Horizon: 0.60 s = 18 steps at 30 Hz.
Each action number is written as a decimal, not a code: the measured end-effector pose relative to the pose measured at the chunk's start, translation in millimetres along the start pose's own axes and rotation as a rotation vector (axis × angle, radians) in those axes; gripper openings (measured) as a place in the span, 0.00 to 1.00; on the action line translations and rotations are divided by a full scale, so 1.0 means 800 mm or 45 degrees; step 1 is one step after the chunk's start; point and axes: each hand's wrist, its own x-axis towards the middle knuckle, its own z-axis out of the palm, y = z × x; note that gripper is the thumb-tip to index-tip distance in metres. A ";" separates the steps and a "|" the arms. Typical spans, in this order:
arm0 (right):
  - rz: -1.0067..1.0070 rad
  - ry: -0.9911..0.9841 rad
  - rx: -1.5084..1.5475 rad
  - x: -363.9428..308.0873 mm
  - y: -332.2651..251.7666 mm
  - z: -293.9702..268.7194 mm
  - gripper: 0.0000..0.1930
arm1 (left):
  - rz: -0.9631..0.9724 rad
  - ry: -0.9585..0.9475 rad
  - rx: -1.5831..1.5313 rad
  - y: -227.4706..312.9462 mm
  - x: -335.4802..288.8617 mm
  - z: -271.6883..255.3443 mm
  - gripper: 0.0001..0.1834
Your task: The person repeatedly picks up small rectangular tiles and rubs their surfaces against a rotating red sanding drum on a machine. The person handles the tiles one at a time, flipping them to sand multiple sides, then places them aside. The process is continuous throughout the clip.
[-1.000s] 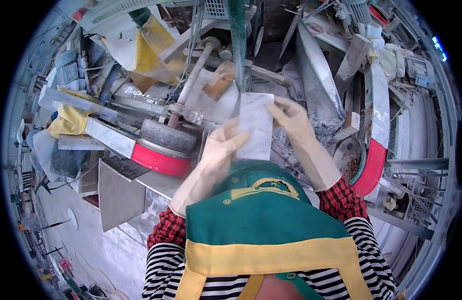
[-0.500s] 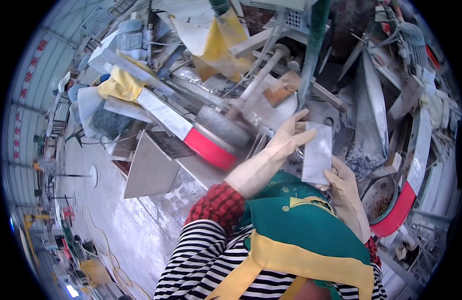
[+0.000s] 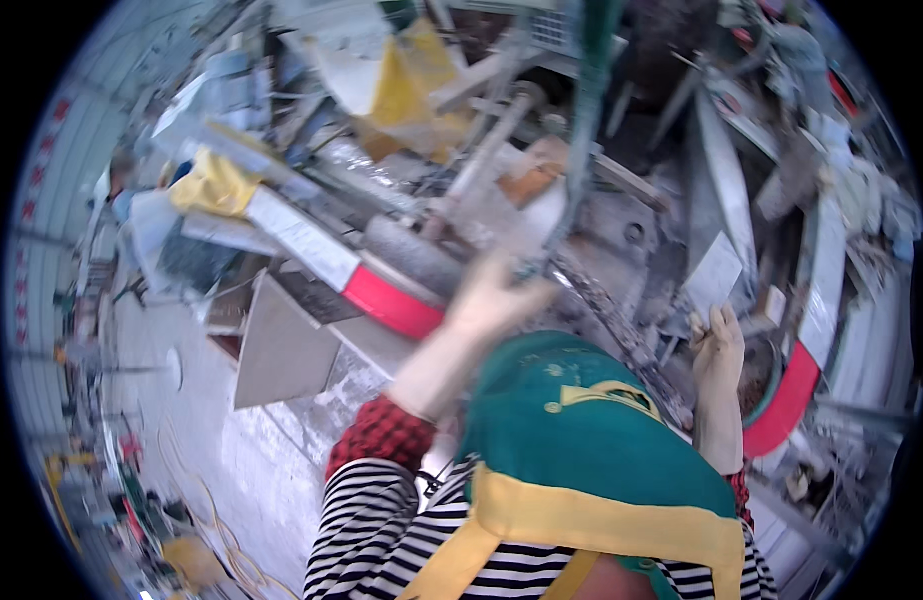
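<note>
My right hand (image 3: 719,345), in a cream glove, grips the lower end of a pale grey rectangular tile (image 3: 716,272). The tile tilts up and to the right in front of a large grey metal blade-like sheet (image 3: 727,180). My left hand (image 3: 494,305), in a matching glove, is smeared by motion and its fingers do not show clearly. Nearest to it are the lower end of a green upright post (image 3: 579,150) and the wheel with a red guard (image 3: 394,302). A dark, grimy bar (image 3: 607,310) runs between my two hands.
Another red guard (image 3: 787,400) curves round a round pan at the right. A grey board (image 3: 282,345) leans at left. Yellow sheeting (image 3: 407,90), a wooden beam (image 3: 632,180) and machine parts crowd the far side. A hose (image 3: 217,525) lies on the floor.
My hands have moved apart. The right one has carried the tile to the right; the left one has come off it and gone left. The view has shifted slightly.
</note>
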 end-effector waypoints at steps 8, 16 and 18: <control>-0.481 0.840 -0.087 0.009 -0.038 -0.188 0.23 | -0.597 1.063 -0.114 -0.123 -0.011 -0.169 0.47; -0.406 1.336 -0.166 -0.009 -0.066 -0.290 0.22 | -0.614 0.835 -0.607 -0.103 -0.036 -0.123 0.56; -0.402 1.363 -0.069 0.007 -0.069 -0.309 0.19 | -0.545 0.838 -0.573 -0.140 -0.034 -0.134 0.51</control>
